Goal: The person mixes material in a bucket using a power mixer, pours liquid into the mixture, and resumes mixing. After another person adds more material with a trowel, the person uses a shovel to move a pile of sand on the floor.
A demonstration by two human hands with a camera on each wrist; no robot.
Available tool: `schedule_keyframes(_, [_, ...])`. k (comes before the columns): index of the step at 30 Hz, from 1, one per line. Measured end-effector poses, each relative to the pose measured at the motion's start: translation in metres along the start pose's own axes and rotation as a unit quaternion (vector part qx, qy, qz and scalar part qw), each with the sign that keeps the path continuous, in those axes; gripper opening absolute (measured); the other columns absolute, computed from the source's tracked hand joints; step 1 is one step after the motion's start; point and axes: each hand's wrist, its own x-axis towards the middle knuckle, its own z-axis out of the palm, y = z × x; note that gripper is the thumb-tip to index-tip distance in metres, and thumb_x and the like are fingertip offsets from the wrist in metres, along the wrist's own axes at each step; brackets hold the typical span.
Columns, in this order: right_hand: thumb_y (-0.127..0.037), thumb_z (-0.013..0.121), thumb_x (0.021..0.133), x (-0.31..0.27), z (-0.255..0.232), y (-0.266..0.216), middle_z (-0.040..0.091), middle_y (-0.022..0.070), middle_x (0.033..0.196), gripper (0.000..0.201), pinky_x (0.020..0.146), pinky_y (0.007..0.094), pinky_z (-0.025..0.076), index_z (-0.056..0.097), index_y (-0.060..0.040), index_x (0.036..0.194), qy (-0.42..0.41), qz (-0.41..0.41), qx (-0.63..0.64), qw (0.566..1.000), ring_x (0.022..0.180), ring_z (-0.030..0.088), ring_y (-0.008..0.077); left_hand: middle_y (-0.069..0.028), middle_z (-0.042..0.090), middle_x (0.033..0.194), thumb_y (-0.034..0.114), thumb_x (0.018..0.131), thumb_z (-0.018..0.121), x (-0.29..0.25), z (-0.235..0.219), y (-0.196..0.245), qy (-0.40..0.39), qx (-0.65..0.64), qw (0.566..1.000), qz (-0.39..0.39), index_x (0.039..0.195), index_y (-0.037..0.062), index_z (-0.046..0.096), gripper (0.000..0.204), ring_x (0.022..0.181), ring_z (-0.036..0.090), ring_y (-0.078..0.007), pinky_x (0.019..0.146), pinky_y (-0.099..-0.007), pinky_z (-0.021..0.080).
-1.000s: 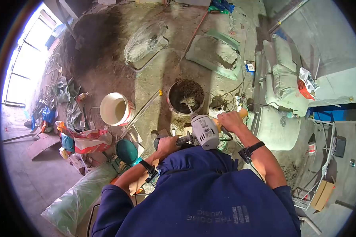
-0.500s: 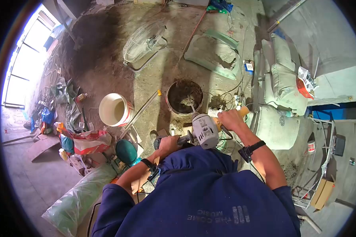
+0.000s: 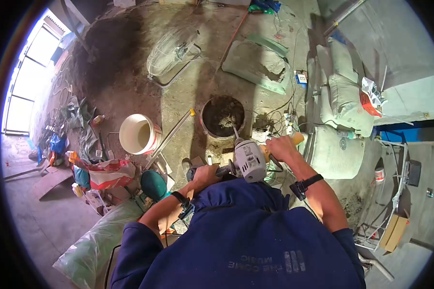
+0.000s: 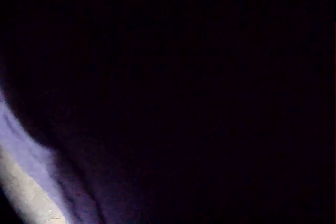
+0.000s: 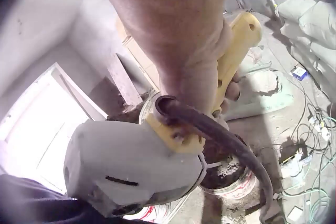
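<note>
A grey-white handheld power mixer slants across the front of my body in the head view. My left hand grips its dark side handle. The yellow handle is held by my right hand, whose fingers curl round it in the right wrist view. From the mixer a thin metal shaft runs down into a bucket of dark, wet-looking mix; the shaft's lower end is hidden. A black cord leaves the mixer body. The left wrist view is nearly all dark, with some purple cloth.
Left of the mix bucket stands a white bucket, with a long metal bar between. A floor fan and an opened bag of powder lie beyond. Full sacks are stacked at right, near loose cables.
The surroundings have shifted slightly left in the head view. The mixer shaft now sits farther right within the bucket. Both hands keep their holds.
</note>
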Motion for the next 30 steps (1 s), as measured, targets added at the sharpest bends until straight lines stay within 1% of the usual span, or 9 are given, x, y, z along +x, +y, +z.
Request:
schedule_keyframes(2, [-0.013, 0.064, 0.079, -0.001, 0.000, 0.000, 0.071, 0.0099, 0.077, 0.011, 0.063, 0.0413, 0.057, 0.068, -0.0098, 0.089, 0.002, -0.003, -0.001, 1.000, 0.073, 0.072, 0.0279, -0.0209, 0.071, 0.089, 0.034, 0.079, 0.069, 0.001, 0.002, 0.000, 0.008, 0.003, 1.000, 0.002, 0.098, 0.0063, 0.069, 0.034, 0.086, 0.069, -0.0394, 0.076, -0.0485, 0.053])
schedule_keyframes(4, [-0.014, 0.063, 0.080, -0.002, 0.002, 0.000, 0.071, 0.0100, 0.077, 0.011, 0.063, 0.0418, 0.057, 0.067, -0.0095, 0.089, -0.014, 0.007, 0.002, 1.000, 0.073, 0.072, 0.0283, -0.0195, 0.071, 0.088, 0.035, 0.079, 0.069, 0.002, 0.003, -0.001, 0.016, 0.006, 1.000, 0.004, 0.095, 0.0067, 0.070, 0.032, 0.084, 0.069, -0.0383, 0.075, -0.0478, 0.053])
schedule_keyframes(6, [-0.014, 0.063, 0.080, -0.002, 0.001, 0.000, 0.072, 0.0101, 0.078, 0.012, 0.063, 0.0420, 0.057, 0.067, -0.0093, 0.090, -0.020, 0.005, 0.002, 1.000, 0.073, 0.073, 0.0284, -0.0223, 0.071, 0.090, 0.035, 0.079, 0.069, 0.001, 0.003, -0.002, -0.006, -0.002, 1.000, 0.003, 0.099, 0.0055, 0.069, 0.036, 0.088, 0.068, -0.0406, 0.077, -0.0490, 0.053])
schedule_keyframes(9, [-0.015, 0.063, 0.080, -0.004, 0.002, -0.001, 0.072, 0.0105, 0.078, 0.013, 0.062, 0.0424, 0.057, 0.068, -0.0091, 0.090, -0.029, 0.004, 0.001, 1.000, 0.072, 0.073, 0.0287, -0.0196, 0.072, 0.089, 0.035, 0.079, 0.070, -0.002, 0.005, 0.001, 0.005, 0.005, 1.000, -0.005, 0.097, 0.0069, 0.070, 0.033, 0.086, 0.069, -0.0387, 0.076, -0.0482, 0.053])
schedule_keyframes(12, [-0.015, 0.064, 0.079, -0.007, 0.005, -0.003, 0.072, 0.0108, 0.078, 0.013, 0.062, 0.0426, 0.057, 0.068, -0.0090, 0.090, -0.030, 0.007, 0.007, 0.999, 0.072, 0.073, 0.0289, -0.0223, 0.071, 0.091, 0.034, 0.079, 0.068, -0.005, 0.001, 0.004, -0.013, 0.002, 1.000, -0.006, 0.100, 0.0058, 0.070, 0.035, 0.088, 0.068, -0.0402, 0.077, -0.0485, 0.053])
schedule_keyframes(16, [-0.014, 0.066, 0.077, -0.013, 0.001, -0.008, 0.072, 0.0110, 0.078, 0.013, 0.062, 0.0426, 0.057, 0.068, -0.0086, 0.089, -0.024, 0.017, 0.018, 0.999, 0.073, 0.073, 0.0291, -0.0219, 0.071, 0.091, 0.034, 0.078, 0.068, -0.005, 0.006, 0.001, -0.014, 0.001, 1.000, -0.005, 0.100, 0.0060, 0.070, 0.035, 0.088, 0.068, -0.0399, 0.078, -0.0482, 0.053])
schedule_keyframes(20, [-0.014, 0.066, 0.077, -0.016, 0.012, -0.010, 0.072, 0.0105, 0.077, 0.014, 0.062, 0.0427, 0.057, 0.068, -0.0084, 0.089, -0.029, 0.016, 0.022, 0.999, 0.073, 0.073, 0.0294, -0.0211, 0.071, 0.092, 0.033, 0.078, 0.068, -0.009, 0.013, -0.002, -0.020, 0.000, 1.000, -0.009, 0.100, 0.0065, 0.070, 0.035, 0.089, 0.068, -0.0392, 0.079, -0.0480, 0.053])
schedule_keyframes(28, [-0.014, 0.065, 0.078, -0.024, 0.010, -0.017, 0.072, 0.0106, 0.083, 0.013, 0.066, 0.0425, 0.057, 0.069, -0.0088, 0.089, -0.027, 0.016, 0.029, 0.999, 0.077, 0.073, 0.0288, -0.0208, 0.071, 0.094, 0.033, 0.078, 0.069, -0.018, 0.023, -0.002, -0.020, -0.004, 1.000, 0.001, 0.102, 0.0072, 0.070, 0.035, 0.091, 0.068, -0.0381, 0.079, -0.0471, 0.053])
schedule_keyframes(30, [-0.014, 0.065, 0.079, -0.026, 0.010, -0.018, 0.072, 0.0104, 0.083, 0.012, 0.066, 0.0426, 0.057, 0.069, -0.0089, 0.089, -0.030, 0.016, 0.029, 0.999, 0.077, 0.073, 0.0289, -0.0205, 0.071, 0.096, 0.033, 0.079, 0.069, -0.019, 0.024, -0.001, -0.041, -0.010, 0.999, -0.023, 0.103, 0.0073, 0.070, 0.035, 0.091, 0.068, -0.0379, 0.079, -0.0466, 0.053])
